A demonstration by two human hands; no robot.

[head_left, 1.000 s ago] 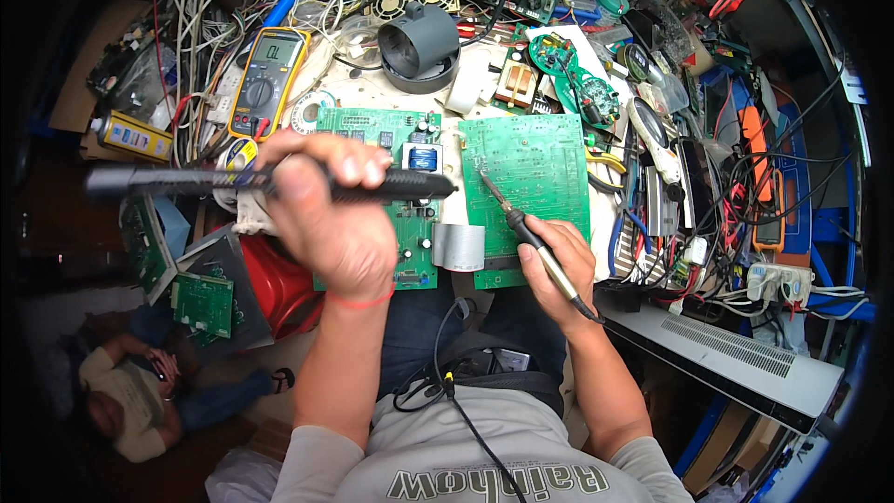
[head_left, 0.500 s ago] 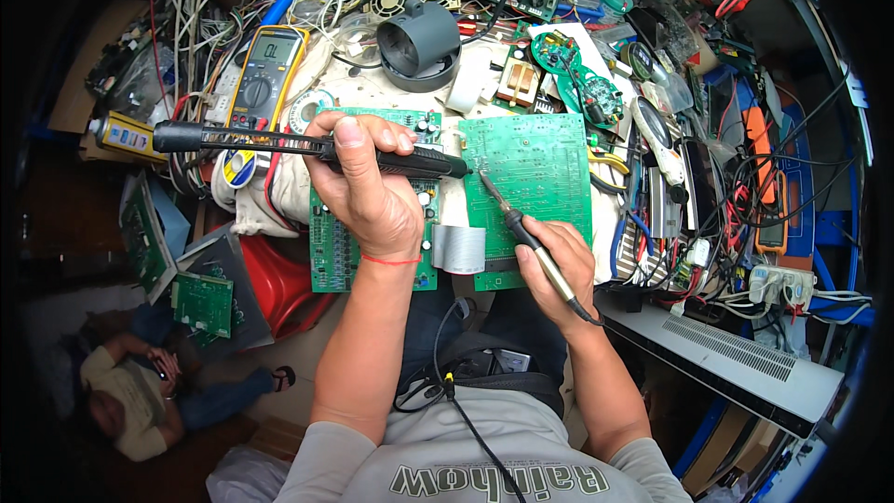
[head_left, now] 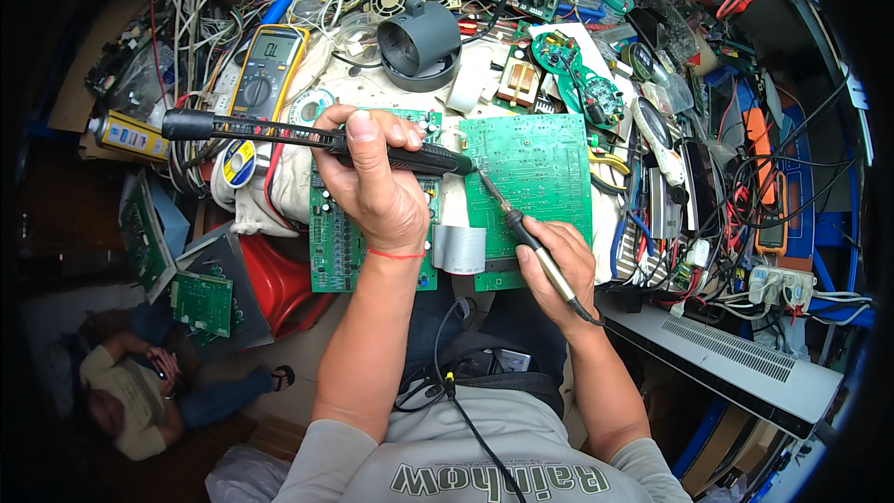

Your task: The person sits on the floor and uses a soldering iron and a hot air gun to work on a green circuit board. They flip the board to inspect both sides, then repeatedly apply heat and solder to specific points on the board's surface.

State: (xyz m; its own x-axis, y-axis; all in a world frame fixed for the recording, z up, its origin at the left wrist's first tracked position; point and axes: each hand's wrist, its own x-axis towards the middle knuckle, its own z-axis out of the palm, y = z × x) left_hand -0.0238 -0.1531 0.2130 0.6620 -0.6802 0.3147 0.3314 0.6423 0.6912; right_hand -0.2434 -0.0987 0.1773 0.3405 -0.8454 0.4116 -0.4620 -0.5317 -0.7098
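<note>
My left hand (head_left: 380, 191) is wrapped around a long black solder sucker (head_left: 433, 159), its thumb along the top. The nozzle points right, at the left edge area of a green circuit board (head_left: 545, 163) that lies solder side up. My right hand (head_left: 565, 272) grips a soldering iron (head_left: 533, 242) like a pen, and its tip meets the board right beside the nozzle; whether the nozzle touches the board I cannot tell. A grey ribbon cable (head_left: 459, 250) bridges this board and a second green board (head_left: 333, 237) with components, partly covered by my left hand and wrist.
A yellow multimeter (head_left: 267, 74), a solder spool (head_left: 239, 164) and a dark grey round holder (head_left: 419, 47) stand beyond the boards. Pliers (head_left: 610, 172), cables and loose boards crowd the right. At lower left, a person (head_left: 130, 391) sits holding a phone.
The solder sucker and my left hand have shifted slightly right, bringing the nozzle closer to the iron's tip. My right hand and the soldering iron have stayed almost still.
</note>
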